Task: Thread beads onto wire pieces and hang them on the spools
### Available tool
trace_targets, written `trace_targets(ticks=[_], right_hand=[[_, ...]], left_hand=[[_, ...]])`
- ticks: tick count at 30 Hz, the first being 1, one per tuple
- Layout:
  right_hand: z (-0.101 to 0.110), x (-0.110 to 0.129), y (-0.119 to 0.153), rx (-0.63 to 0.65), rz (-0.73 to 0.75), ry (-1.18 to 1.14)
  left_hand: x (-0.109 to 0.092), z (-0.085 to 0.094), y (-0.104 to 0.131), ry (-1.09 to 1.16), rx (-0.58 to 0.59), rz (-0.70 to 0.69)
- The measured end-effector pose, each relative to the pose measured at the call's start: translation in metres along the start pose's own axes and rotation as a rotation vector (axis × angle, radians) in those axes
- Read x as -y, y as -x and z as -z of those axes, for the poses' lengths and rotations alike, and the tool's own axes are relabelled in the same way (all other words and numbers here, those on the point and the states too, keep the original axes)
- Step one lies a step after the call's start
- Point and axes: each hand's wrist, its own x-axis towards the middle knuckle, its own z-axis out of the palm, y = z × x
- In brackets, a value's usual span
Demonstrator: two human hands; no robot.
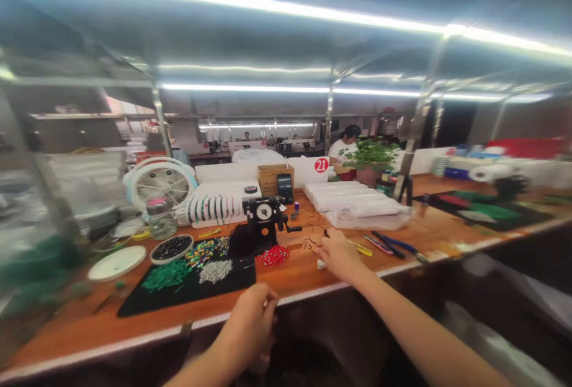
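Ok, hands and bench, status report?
Right hand at small dark pieces, hold unclear. Left hand curled by bench edge, contents hidden. Red pile close alongside the pieces.

The bare, curled left hand (252,318) hung low; the bare right hand (338,254) lay farther forward, its bare forearm (415,324) slanting from lower right

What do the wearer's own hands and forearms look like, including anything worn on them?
The left hand and right hand are ungloved. The left forearm and right forearm are bare where they show, with no sleeve, watch or bracelet visible. No markings stand out; the picture is too soft to rule out a small ring.
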Motion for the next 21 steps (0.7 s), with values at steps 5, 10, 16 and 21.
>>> trace_targets(ticks=[5,10,16,21], right_hand=[[-0.037,0.061,0.058,0.264,0.148,-0.856],[-0.088,0.085,0.094,0.658,-0.173,-1.652],[-0.101,0.079,0.107,0.627,-0.308,-1.579],[-0.117,0.08,0.122,0.759,-0.203,-1.151]], left_hand=[[-0.004,-0.001,0.016,0.457,-0.168,-0.097],[0.006,0.005,0.013,0.543,-0.117,0.069],[0.029,0.031,-0.043,-0.036,-0.155,0.093],[0.052,0.049,-0.101,-0.301,-0.238,0.205]])
